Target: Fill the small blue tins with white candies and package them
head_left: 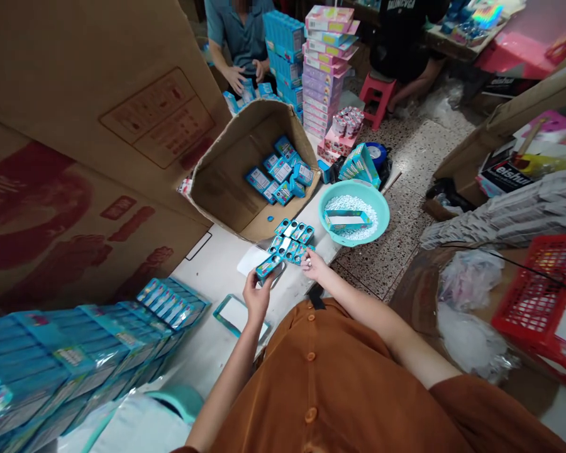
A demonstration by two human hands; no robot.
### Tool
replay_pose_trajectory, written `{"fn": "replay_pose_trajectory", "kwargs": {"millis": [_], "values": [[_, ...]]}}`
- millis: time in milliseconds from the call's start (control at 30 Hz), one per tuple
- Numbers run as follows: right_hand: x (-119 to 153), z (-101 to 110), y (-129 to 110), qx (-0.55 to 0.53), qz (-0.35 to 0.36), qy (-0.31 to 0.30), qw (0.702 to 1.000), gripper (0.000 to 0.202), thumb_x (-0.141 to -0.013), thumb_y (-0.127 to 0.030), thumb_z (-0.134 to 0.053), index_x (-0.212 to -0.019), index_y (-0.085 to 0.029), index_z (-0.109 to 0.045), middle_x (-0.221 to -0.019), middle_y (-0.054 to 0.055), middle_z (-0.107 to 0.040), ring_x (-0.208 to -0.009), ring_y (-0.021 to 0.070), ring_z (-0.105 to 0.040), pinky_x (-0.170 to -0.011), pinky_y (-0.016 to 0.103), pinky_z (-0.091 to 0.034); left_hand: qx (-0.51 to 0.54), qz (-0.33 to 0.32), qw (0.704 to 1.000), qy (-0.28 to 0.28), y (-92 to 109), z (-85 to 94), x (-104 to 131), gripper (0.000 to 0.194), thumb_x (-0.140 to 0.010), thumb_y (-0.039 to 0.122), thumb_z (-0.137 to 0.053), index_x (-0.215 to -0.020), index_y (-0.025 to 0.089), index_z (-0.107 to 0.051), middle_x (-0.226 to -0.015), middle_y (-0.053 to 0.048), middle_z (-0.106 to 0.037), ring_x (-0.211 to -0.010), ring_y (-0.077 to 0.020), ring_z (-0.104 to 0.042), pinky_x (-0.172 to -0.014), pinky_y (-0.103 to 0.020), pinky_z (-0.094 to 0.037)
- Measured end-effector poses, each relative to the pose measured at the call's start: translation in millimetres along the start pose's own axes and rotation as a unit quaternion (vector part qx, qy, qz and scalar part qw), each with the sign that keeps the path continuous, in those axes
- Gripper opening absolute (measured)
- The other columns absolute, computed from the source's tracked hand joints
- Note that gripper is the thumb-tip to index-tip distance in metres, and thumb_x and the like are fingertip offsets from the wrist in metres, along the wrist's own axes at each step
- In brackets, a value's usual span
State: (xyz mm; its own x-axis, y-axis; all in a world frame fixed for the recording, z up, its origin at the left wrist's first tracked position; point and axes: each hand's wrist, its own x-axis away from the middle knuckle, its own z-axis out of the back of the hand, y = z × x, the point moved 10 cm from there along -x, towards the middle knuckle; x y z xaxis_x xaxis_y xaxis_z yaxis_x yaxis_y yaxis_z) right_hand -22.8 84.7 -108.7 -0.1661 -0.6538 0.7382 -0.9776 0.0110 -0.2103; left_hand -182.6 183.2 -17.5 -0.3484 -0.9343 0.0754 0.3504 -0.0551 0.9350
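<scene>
My left hand grips a small blue box, its thumb and fingers along the box's sides. Beside it, my right hand has its fingers pinched together, with something small and pale at the fingertips that I cannot make out. That hand is at the near right edge of a cluster of small blue boxes with round dark openings, standing in rows on the white table. A shallow blue tray lies left of my left wrist. To the right, a turquoise basin contains many white pellets and a blue display box.
Behind the cluster, an open cardboard carton contains several blue boxes. Wrapped blue packs are stacked at left. Pink and purple boxes tower at the back. A co-worker handles blue boxes across the table. A red crate stands right.
</scene>
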Motion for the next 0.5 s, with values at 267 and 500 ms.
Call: {"fn": "replay_pose_trajectory", "kwargs": {"millis": [267, 500], "values": [[35, 62, -11, -0.034, -0.041, 0.059, 0.997, 0.048, -0.095, -0.044, -0.037, -0.056, -0.022, -0.02, -0.036, -0.011, -0.024, -0.029, 0.0049, -0.016, -0.03, 0.018, -0.005, 0.088, 0.108, 0.984, 0.109, -49, 31.5, 8, 0.042, -0.058, 0.041, -0.076, -0.084, 0.014, -0.059, -0.081, -0.002, -0.065, -0.079, -0.0168, -0.062, -0.083, -0.035, -0.05], [59, 100, -9, -0.071, -0.038, 0.074, 0.994, 0.049, -0.097, -0.042, -0.032, -0.054, -0.022, -0.019, -0.034, -0.01, -0.024, -0.027, 0.0054, -0.016, -0.031, 0.018, -0.004, 0.088, 0.124, 0.982, 0.114, -55, 34.7, 10, 0.049, -0.055, 0.041, -0.078, -0.091, 0.014, -0.059, -0.089, -0.003, -0.065, -0.086, -0.018, -0.063, -0.094, -0.042, -0.046]]}}
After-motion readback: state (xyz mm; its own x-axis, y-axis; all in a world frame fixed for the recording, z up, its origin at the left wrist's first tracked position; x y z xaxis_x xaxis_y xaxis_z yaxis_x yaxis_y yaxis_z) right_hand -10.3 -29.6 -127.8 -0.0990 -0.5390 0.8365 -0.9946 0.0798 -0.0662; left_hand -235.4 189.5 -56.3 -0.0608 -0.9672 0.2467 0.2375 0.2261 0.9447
